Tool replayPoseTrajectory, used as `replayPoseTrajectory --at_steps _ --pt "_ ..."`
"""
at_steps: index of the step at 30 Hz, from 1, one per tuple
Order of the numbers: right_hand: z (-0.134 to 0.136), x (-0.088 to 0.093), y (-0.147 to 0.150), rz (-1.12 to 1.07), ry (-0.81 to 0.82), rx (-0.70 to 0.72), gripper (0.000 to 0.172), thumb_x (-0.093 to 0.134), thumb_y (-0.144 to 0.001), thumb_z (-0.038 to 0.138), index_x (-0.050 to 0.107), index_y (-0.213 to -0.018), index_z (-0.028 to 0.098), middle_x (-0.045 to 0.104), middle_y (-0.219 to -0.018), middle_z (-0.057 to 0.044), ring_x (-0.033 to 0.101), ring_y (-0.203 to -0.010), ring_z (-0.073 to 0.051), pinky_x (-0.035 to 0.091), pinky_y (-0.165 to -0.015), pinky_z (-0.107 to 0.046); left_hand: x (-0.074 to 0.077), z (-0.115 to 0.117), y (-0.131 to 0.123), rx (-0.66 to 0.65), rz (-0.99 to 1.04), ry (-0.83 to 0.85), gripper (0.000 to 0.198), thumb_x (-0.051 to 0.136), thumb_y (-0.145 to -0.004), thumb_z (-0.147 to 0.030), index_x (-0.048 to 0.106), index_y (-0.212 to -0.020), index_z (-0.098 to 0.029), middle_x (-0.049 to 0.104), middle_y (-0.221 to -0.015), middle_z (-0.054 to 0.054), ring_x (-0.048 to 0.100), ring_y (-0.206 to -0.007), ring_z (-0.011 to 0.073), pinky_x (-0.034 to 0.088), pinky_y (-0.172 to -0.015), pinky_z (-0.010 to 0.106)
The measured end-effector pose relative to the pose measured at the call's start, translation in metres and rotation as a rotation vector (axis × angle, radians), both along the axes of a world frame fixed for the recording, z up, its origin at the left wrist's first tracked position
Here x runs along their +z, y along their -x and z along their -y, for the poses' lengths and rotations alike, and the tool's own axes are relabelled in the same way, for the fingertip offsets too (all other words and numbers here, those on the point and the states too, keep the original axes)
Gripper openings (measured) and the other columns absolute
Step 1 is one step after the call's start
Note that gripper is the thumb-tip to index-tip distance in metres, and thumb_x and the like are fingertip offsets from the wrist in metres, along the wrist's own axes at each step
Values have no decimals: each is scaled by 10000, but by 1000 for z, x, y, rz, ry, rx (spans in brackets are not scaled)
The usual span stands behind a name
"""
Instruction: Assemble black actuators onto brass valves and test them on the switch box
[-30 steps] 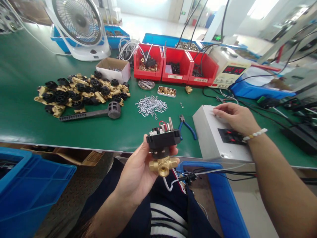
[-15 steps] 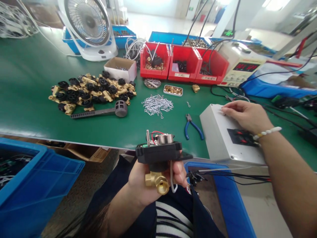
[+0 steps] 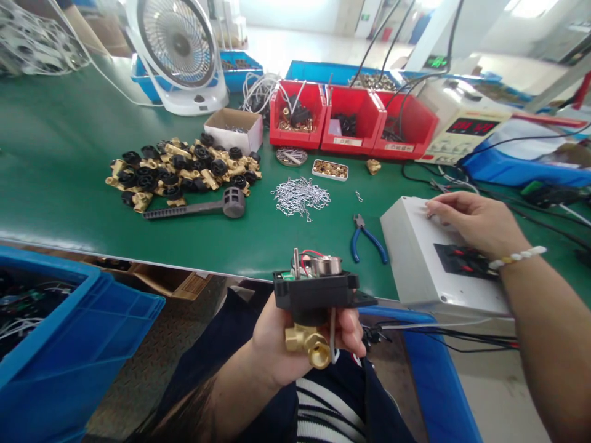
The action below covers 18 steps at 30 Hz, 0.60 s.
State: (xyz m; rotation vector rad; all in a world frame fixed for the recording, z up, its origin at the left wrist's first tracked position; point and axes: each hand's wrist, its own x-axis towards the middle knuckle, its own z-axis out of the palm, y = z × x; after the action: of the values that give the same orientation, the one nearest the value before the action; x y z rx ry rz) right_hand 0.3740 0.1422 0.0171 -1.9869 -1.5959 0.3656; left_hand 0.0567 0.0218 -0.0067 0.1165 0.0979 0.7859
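My left hand (image 3: pixel 295 344) is wrapped round a brass valve (image 3: pixel 310 344) topped by a black actuator base (image 3: pixel 318 292) with a small metal motor, a pin and red wires showing. It holds the assembly upright over my lap, just in front of the table edge. A white cable hangs from the assembly. My right hand (image 3: pixel 475 220) rests, fingers curled down, on the top far edge of a white test box (image 3: pixel 415 258) that carries a black terminal panel (image 3: pixel 462 261).
On the green table lie a heap of brass-and-black valve bodies (image 3: pixel 184 169), a grey wrench tool (image 3: pixel 198 208), wire clips (image 3: pixel 300 195), blue-handled pliers (image 3: pixel 367 237), red bins (image 3: pixel 351 120), a fan (image 3: pixel 180 52) and a power supply (image 3: pixel 466 132). A blue crate (image 3: pixel 69 344) stands at my lower left.
My left hand has turned the valve assembly and lowered it towards my lap. The camera has shifted left. My right hand has stayed on the white box.
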Motion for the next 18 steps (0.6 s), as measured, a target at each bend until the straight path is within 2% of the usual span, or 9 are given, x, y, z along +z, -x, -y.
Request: replayPoseTrajectory --at_steps 4,6,11,18 --pt "2 4 7 -10 3 -28 420 638 -635 580 675 -789 191 688 -755 -87 553 -648 -190 431 -731 -379 -1 0 -1 -38 -77 12 337 718 -736 -417 735 -771 -82 687 -674 61 670 -625 147 531 -668 251" --pt "2 5 10 -17 12 -57 379 641 -631 541 668 -781 193 678 -748 -82 549 -647 -188 427 -727 -374 -3 0 -2 -58 -91 9 351 722 -725 -433 727 -744 -82 685 -678 65 670 -623 156 531 -670 266" --pt "2 6 10 -20 20 -52 406 615 -597 555 661 -783 198 664 -747 -71 524 -642 -179 414 -733 -367 -6 0 -4 -25 21 -5 342 717 -774 -373 728 -969 -92 724 -706 47 695 -653 149 525 -660 236" --pt "1 3 6 -25 39 -46 455 616 -569 552 677 -825 181 658 -760 -66 520 -649 -171 401 -714 -347 -10 1 -5 -34 32 -36 349 702 -797 -384 717 -995 -96 733 -734 48 705 -679 156 521 -678 246"
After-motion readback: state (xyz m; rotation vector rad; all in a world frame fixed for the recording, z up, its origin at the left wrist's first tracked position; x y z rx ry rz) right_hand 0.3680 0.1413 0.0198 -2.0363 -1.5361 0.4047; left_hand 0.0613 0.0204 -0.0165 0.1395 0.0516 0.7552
